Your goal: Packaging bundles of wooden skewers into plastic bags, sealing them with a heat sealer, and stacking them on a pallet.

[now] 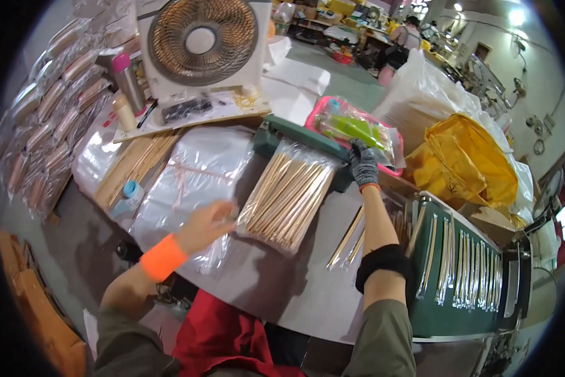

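Observation:
A clear plastic bag full of wooden chopsticks (290,195) lies on the table, its far end under the bar of a green heat sealer (295,135). My left hand (208,224), bare with an orange wristband, touches the bag's near left corner. My right hand (364,164), in a grey knit glove, presses down on the sealer's right end. A few wrapped chopstick pairs (348,239) lie loose by my right forearm.
A stack of empty clear bags (188,182) and loose chopsticks (138,164) lie left. A box fan (202,44) stands behind. A pink basket (358,129) sits beyond the sealer. A green conveyor (464,276) with wrapped chopsticks runs right. Yellow bags (471,157) sit far right.

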Demonstrator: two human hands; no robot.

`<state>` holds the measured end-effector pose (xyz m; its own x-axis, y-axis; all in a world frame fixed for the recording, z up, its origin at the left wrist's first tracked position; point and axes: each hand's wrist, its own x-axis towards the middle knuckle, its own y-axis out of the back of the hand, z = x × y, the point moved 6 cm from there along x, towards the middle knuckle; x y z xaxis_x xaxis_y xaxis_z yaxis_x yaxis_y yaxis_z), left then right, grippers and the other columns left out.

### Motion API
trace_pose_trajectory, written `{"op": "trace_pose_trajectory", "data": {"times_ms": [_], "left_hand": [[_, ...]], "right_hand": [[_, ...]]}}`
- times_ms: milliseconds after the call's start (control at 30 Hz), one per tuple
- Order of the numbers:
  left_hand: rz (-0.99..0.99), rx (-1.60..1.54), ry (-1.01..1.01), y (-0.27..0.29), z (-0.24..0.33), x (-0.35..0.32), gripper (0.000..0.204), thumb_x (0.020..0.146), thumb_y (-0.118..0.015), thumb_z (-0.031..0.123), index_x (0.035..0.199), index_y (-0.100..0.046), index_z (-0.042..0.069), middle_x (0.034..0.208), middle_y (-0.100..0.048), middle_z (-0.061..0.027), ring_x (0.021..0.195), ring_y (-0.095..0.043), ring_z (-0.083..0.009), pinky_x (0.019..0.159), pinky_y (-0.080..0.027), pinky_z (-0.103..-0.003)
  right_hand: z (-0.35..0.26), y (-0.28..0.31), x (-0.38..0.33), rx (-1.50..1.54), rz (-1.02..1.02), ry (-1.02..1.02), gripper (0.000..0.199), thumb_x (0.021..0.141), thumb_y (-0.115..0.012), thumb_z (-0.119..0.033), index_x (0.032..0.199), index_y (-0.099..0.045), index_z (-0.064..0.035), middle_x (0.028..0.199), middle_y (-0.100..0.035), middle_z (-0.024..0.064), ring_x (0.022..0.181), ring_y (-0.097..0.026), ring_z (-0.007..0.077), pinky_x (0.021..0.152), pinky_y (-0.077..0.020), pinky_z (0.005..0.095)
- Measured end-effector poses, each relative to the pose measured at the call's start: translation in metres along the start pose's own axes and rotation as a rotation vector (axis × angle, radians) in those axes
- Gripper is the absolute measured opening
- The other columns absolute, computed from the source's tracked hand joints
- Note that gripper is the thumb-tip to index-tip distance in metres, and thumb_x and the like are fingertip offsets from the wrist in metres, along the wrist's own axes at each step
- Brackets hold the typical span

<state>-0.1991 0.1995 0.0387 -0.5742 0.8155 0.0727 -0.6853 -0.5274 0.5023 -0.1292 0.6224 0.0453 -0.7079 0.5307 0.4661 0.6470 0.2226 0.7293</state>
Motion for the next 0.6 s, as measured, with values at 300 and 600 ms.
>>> {"op": "trace_pose_trajectory", "data": {"times_ms": [300, 600], "left_hand": [[-0.371, 0.901, 0.415, -0.004, -0.029, -0.433, 0.066, 0.071, -0.067, 0.046, 0.11, -0.052, -0.005, 0.102, -0.057, -0.0165, 0.088, -0.059, -0.0311, 0.075, -0.047, -0.039], [-0.32, 0.764, 0.177, -0.075, -0.06, -0.405, 0.054, 0.077, -0.06, 0.035, 0.12, -0.047, 0.004, 0.1, -0.061, -0.0134, 0.094, -0.059, -0.03, 0.071, -0.052, -0.04]], "right_hand": [[0.019, -0.01, -0.012, -0.151, 0.099, 0.041, 0.043, 0.088, -0.049, -0.027, 0.123, -0.05, -0.0022, 0.123, -0.051, 0.0215, 0.109, -0.05, 0.0366, 0.096, -0.038, 0.0411], [-0.108, -0.136, -0.18, 1.227, -0.314, -0.711, 0.044, 0.075, -0.069, -0.011, 0.114, -0.054, 0.0011, 0.098, -0.061, 0.0086, 0.085, -0.059, 0.0229, 0.077, -0.05, 0.0351]]}}
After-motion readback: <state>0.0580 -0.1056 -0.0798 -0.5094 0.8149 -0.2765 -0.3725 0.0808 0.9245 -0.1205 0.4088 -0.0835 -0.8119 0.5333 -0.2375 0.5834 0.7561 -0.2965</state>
